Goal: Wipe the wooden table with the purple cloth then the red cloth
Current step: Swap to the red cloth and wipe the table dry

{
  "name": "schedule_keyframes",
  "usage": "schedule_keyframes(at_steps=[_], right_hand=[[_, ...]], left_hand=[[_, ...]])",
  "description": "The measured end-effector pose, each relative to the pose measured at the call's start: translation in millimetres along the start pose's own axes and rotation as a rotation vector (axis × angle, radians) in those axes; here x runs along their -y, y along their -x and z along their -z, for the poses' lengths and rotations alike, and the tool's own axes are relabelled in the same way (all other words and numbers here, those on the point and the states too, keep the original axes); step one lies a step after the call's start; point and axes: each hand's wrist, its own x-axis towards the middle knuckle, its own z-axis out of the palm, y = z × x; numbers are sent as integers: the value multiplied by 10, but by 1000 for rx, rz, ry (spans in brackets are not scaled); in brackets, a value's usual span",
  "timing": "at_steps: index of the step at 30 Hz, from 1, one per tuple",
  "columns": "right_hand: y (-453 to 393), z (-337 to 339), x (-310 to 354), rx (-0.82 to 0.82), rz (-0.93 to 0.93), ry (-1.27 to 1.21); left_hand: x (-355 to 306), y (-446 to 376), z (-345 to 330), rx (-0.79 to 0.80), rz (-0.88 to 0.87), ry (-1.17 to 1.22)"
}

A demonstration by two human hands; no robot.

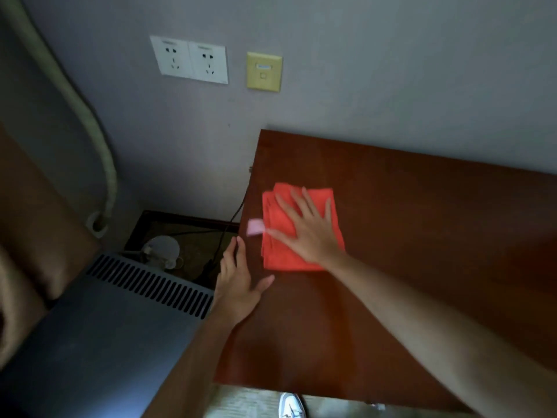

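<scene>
A folded red cloth (280,254) lies flat near the left edge of the dark wooden table (407,236). My right hand (307,227) presses down on it with fingers spread wide, palm on the fabric. A small pale pink tag (255,227) sticks out from the cloth's left side. My left hand (236,282) rests on the table's left edge, fingers apart, thumb on the tabletop, holding nothing. No purple cloth is in view.
Left of the table stands a grey appliance with a vented top (144,285). Between them, on the floor, lie cables (223,236) and a clear vessel (162,251). White sockets (190,59) and a yellow wall plate (264,71) sit on the wall. A white shoe (291,405) shows below the table.
</scene>
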Motion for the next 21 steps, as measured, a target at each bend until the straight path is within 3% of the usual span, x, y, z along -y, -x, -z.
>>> schedule_keyframes(at_steps=[5,8,15,21], right_hand=[[2106,-307,158,-111,-55,74],[2533,-388,200,-93,-33,142],[2195,-358,26,-102,-39,68],[574,-62,-652,-59,-97,6]], left_hand=[[-45,3,78,126,30,-178],[-142,-94,107,96,-48,-234],[-488,-386,-112,90,-233,-344],[-354,-433,-395,-118,-299,-497]])
